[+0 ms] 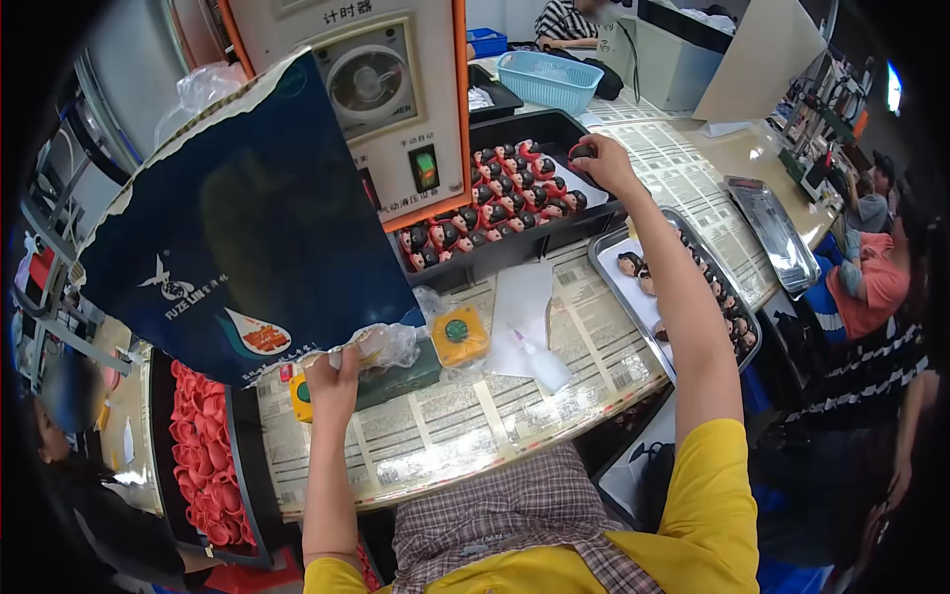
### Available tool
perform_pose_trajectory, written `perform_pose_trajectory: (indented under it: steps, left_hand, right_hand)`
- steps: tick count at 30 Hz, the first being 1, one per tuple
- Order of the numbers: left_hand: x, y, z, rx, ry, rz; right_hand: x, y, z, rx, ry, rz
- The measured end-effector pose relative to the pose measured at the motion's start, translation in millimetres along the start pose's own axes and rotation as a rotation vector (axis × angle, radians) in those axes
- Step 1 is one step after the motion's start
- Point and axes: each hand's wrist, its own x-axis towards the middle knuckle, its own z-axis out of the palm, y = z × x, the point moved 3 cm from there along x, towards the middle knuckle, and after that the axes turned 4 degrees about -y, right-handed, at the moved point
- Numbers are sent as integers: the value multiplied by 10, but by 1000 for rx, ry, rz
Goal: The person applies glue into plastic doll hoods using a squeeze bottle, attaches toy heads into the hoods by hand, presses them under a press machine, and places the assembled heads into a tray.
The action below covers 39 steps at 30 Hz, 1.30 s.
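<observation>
My right hand [606, 161] is closed around a small dark-haired figure [583, 151] above the right end of a black crate [534, 238]. Rows of red and black figures [505, 198] fill much of that crate. My left hand [332, 379] is at the lower edge of a dark blue cardboard sheet [228, 218], beside crumpled clear plastic [389, 346]; its fingers are bent together, and what they hold is too small to make out. Under my right forearm lies a metal tray [606, 262] with dark-haired heads [630, 263].
A machine [435, 99] with a dial stands behind the cardboard. A yellow button box [460, 335] and a white bottle [542, 364] lie on the table [435, 426]. Red parts [206, 455] fill a crate at left. Other people [871, 277] sit at right.
</observation>
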Motion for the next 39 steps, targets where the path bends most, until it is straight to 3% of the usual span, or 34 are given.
perform_pose_trajectory:
  steps: [2,5,13,16,17,18,20,21,23,24,25,26,28,29,31,33,39]
  left_hand:
    - [-31,-167,54,-10,19,13]
    - [-40,-154,75,-28,40,0]
    - [-154,-42,24,-101,-95,-339]
    - [-138,-113,37,2,-119,-342]
    - [-114,-133,45,23,-81,-243]
    - [-94,-152,52,49,-43,-144]
    - [-77,-74,45,134,25,90]
    - [-84,23,29,194,61,225]
    - [-42,112,16,180,43,248]
    - [-63,94,34,270,96,384]
    - [-46,84,27,213,54,340]
    - [-38,150,0,200,75,381]
    - [-96,142,-96,223,-34,272]
    - [-156,200,-165,259,-52,258]
    - [-356,241,-280,250,42,343]
    - [-558,314,-466,95,-59,281]
    - [-1153,355,-1326,385,-18,261]
  right_hand:
    - [178,207,129,-139,-129,151]
    - [348,483,346,-300,-145,241]
    - [269,627,459,-125,-407,687]
    - [303,775,488,-318,-381,452]
    - [286,788,490,-356,-335,393]
    - [169,520,337,-305,-472,514]
    - [117,604,335,-440,-370,355]
    - [-31,230,169,-501,-320,308]
    - [-138,48,143,-472,-178,66]
    - [-275,-232,92,-401,-166,3]
    - [-483,-430,85,-292,-57,-155]
    - [-758,-874,7,-194,-122,-168]
    - [-1349,-1484,17,-26,-29,-419]
    - [-1594,-1636,104,98,-110,-429]
    - [-2043,-1940,208,80,-187,-539]
    - [-2355,-2137,470,101,-277,-586]
    - [-2598,-2191,806,-147,-155,-702]
